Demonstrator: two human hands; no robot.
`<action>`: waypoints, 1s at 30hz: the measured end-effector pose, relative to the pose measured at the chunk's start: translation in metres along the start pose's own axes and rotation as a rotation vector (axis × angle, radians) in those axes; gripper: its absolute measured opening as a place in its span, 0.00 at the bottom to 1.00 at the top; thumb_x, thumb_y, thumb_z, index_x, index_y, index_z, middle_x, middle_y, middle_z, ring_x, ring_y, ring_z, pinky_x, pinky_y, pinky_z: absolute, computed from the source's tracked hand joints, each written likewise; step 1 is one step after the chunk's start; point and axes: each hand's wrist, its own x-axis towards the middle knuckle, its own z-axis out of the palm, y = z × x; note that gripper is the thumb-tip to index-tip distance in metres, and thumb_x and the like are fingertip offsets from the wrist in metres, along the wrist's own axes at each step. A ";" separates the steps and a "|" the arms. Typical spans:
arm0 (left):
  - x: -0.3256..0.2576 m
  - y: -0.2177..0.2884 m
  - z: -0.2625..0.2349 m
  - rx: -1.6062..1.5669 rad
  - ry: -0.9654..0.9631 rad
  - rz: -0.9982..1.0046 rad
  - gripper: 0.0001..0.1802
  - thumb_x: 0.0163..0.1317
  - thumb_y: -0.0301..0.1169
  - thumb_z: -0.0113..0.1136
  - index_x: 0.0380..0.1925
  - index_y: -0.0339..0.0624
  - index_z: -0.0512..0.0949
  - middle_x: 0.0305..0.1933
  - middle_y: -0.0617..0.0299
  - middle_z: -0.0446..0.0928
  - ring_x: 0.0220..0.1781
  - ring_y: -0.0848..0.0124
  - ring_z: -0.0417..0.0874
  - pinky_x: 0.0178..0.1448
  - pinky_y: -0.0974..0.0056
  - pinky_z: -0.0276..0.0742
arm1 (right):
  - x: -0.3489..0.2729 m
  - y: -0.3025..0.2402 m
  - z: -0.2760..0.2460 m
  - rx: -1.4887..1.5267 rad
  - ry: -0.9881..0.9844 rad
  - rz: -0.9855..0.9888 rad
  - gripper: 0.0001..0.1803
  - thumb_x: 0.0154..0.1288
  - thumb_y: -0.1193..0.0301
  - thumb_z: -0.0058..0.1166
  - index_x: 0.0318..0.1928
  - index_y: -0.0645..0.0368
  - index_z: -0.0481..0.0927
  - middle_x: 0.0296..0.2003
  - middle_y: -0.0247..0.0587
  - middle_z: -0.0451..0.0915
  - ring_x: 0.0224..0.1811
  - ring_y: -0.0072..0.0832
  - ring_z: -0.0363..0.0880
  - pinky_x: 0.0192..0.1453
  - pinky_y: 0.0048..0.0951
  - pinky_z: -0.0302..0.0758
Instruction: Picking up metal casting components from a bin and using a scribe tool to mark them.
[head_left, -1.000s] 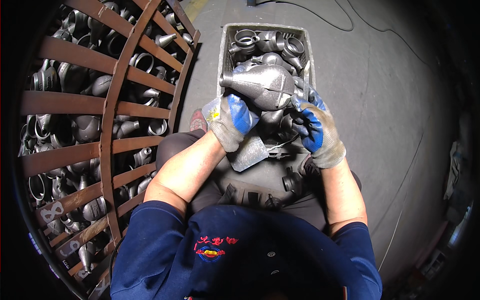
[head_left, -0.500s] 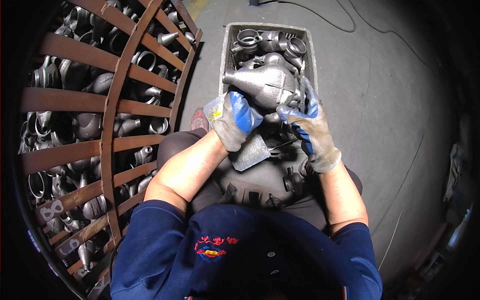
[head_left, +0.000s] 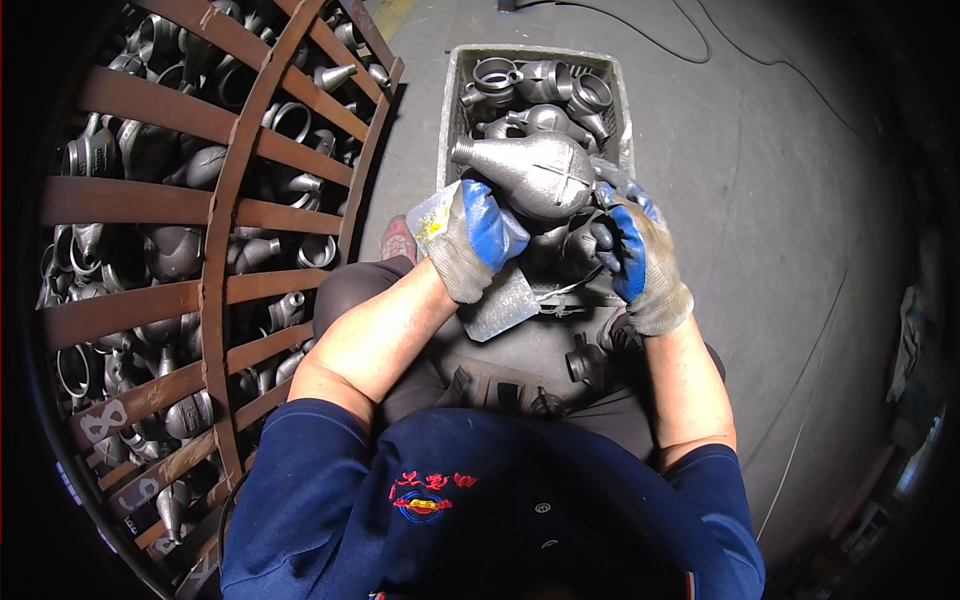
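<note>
A grey, bulb-shaped metal casting (head_left: 535, 175) with a ridged neck lies tilted above the crate, its neck pointing left. My left hand (head_left: 478, 240), in a grey and blue glove, is closed against its near side and seems to hold it; the fingertips are hidden. A translucent flat sheet (head_left: 500, 305) shows on both sides of that hand. My right hand (head_left: 645, 250), gloved alike, is at the casting's right end with fingers curled inward. What lies within those fingers is not clear.
A grey plastic crate (head_left: 445, 120) with several metal castings stands in front of me. At left rises a rusty brown metal cage (head_left: 215, 220) full of similar castings. A dark fitting (head_left: 583, 362) lies between my legs. A black cable (head_left: 770, 62) runs over the floor.
My right hand has curled its fingers and drawn slightly to the right, its thumb coming off the casting's face. The casting has shifted slightly; the left hand is almost still.
</note>
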 end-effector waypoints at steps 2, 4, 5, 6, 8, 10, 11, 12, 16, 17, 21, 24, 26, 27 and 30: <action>0.005 -0.001 -0.004 0.309 0.127 0.062 0.27 0.72 0.46 0.33 0.60 0.37 0.63 0.59 0.47 0.69 0.60 0.58 0.74 0.66 0.52 0.71 | 0.000 0.000 0.002 -0.259 0.092 -0.061 0.25 0.64 0.71 0.56 0.61 0.59 0.68 0.39 0.34 0.78 0.34 0.13 0.75 0.36 0.17 0.75; 0.005 -0.002 -0.004 1.067 0.161 0.191 0.28 0.72 0.47 0.30 0.60 0.36 0.62 0.60 0.44 0.68 0.61 0.57 0.73 0.67 0.50 0.70 | 0.005 0.006 0.005 -0.179 0.268 -0.386 0.27 0.64 0.72 0.57 0.63 0.61 0.67 0.48 0.42 0.77 0.46 0.21 0.77 0.50 0.23 0.77; 0.003 0.000 -0.006 1.069 0.164 0.194 0.28 0.72 0.47 0.30 0.60 0.36 0.62 0.60 0.44 0.68 0.61 0.57 0.73 0.67 0.50 0.70 | 0.005 0.008 0.010 -0.178 0.263 -0.385 0.27 0.64 0.72 0.57 0.63 0.61 0.67 0.48 0.42 0.77 0.46 0.21 0.77 0.50 0.23 0.77; 0.003 0.001 -0.010 0.727 0.202 0.152 0.27 0.72 0.46 0.31 0.61 0.36 0.62 0.60 0.45 0.68 0.62 0.57 0.73 0.67 0.50 0.70 | 0.005 0.010 0.015 -0.324 0.235 -0.479 0.28 0.63 0.73 0.57 0.63 0.61 0.66 0.52 0.44 0.75 0.52 0.26 0.75 0.56 0.27 0.73; 0.002 0.004 -0.014 0.383 0.233 0.107 0.26 0.73 0.45 0.32 0.61 0.37 0.62 0.61 0.46 0.68 0.62 0.57 0.72 0.67 0.50 0.70 | 0.007 0.014 0.018 -0.575 0.218 -0.604 0.30 0.61 0.74 0.59 0.63 0.62 0.66 0.58 0.49 0.73 0.60 0.34 0.72 0.65 0.32 0.67; 0.001 0.005 -0.017 0.180 0.064 0.053 0.25 0.67 0.30 0.50 0.63 0.43 0.59 0.63 0.55 0.65 0.60 0.67 0.72 0.66 0.61 0.70 | 0.002 0.011 0.023 -0.711 0.212 -0.663 0.30 0.60 0.74 0.58 0.64 0.62 0.65 0.58 0.50 0.72 0.62 0.37 0.71 0.66 0.34 0.66; 0.000 0.005 -0.018 0.181 0.064 0.057 0.25 0.67 0.30 0.50 0.63 0.43 0.59 0.63 0.55 0.65 0.60 0.67 0.72 0.66 0.61 0.70 | 0.000 0.008 0.026 -0.846 0.198 -0.723 0.30 0.60 0.74 0.57 0.64 0.62 0.65 0.59 0.51 0.72 0.63 0.39 0.70 0.67 0.35 0.65; -0.002 0.005 -0.019 0.590 0.130 0.108 0.25 0.67 0.33 0.50 0.63 0.43 0.60 0.63 0.54 0.66 0.60 0.66 0.73 0.66 0.60 0.70 | 0.001 0.010 0.026 -0.882 0.138 -0.834 0.29 0.61 0.76 0.55 0.63 0.62 0.65 0.59 0.53 0.71 0.63 0.42 0.70 0.66 0.36 0.66; -0.010 0.010 -0.006 0.642 0.086 0.069 0.29 0.70 0.49 0.39 0.63 0.42 0.61 0.60 0.46 0.68 0.62 0.52 0.71 0.64 0.47 0.71 | -0.009 0.021 0.029 -1.061 -0.083 -0.946 0.35 0.51 0.82 0.54 0.63 0.60 0.65 0.60 0.52 0.71 0.59 0.46 0.73 0.63 0.39 0.72; -0.010 0.014 -0.004 -0.007 0.076 -0.084 0.31 0.70 0.52 0.35 0.63 0.41 0.61 0.60 0.44 0.68 0.62 0.47 0.70 0.63 0.43 0.71 | -0.012 0.023 0.029 -1.070 -0.151 -0.922 0.25 0.67 0.70 0.48 0.62 0.65 0.66 0.59 0.56 0.71 0.60 0.48 0.72 0.64 0.43 0.68; -0.005 0.009 0.005 -0.188 -0.072 -0.025 0.34 0.70 0.54 0.31 0.65 0.40 0.58 0.62 0.43 0.66 0.61 0.44 0.70 0.63 0.41 0.70 | -0.016 0.017 0.032 -1.065 -0.102 -0.953 0.36 0.49 0.82 0.52 0.64 0.61 0.65 0.60 0.51 0.71 0.60 0.46 0.72 0.63 0.39 0.71; -0.006 0.009 -0.004 -0.221 -0.012 0.005 0.34 0.70 0.55 0.31 0.65 0.40 0.58 0.62 0.43 0.66 0.62 0.45 0.71 0.64 0.41 0.70 | -0.015 0.017 0.030 -1.103 -0.035 -0.874 0.35 0.51 0.82 0.52 0.64 0.61 0.65 0.59 0.51 0.71 0.61 0.47 0.71 0.64 0.38 0.70; -0.010 0.007 0.007 -0.255 -0.104 -0.028 0.34 0.70 0.54 0.30 0.65 0.40 0.58 0.62 0.43 0.66 0.62 0.46 0.71 0.63 0.42 0.70 | -0.013 0.023 0.028 -0.978 -0.183 -0.911 0.23 0.65 0.73 0.44 0.61 0.66 0.67 0.58 0.55 0.72 0.61 0.49 0.71 0.66 0.41 0.66; -0.009 0.008 0.006 -0.253 -0.104 -0.028 0.34 0.70 0.54 0.30 0.65 0.40 0.58 0.62 0.43 0.66 0.62 0.46 0.71 0.63 0.42 0.70 | -0.019 0.015 0.032 -1.039 -0.248 -0.767 0.22 0.65 0.75 0.46 0.60 0.66 0.68 0.58 0.55 0.72 0.60 0.47 0.73 0.64 0.41 0.68; -0.004 0.002 0.003 0.477 0.162 0.193 0.25 0.74 0.41 0.32 0.64 0.39 0.58 0.61 0.48 0.67 0.62 0.56 0.72 0.65 0.49 0.71 | -0.020 0.017 0.027 -0.817 -0.114 -0.699 0.23 0.64 0.76 0.48 0.60 0.67 0.69 0.58 0.53 0.73 0.58 0.37 0.75 0.62 0.35 0.70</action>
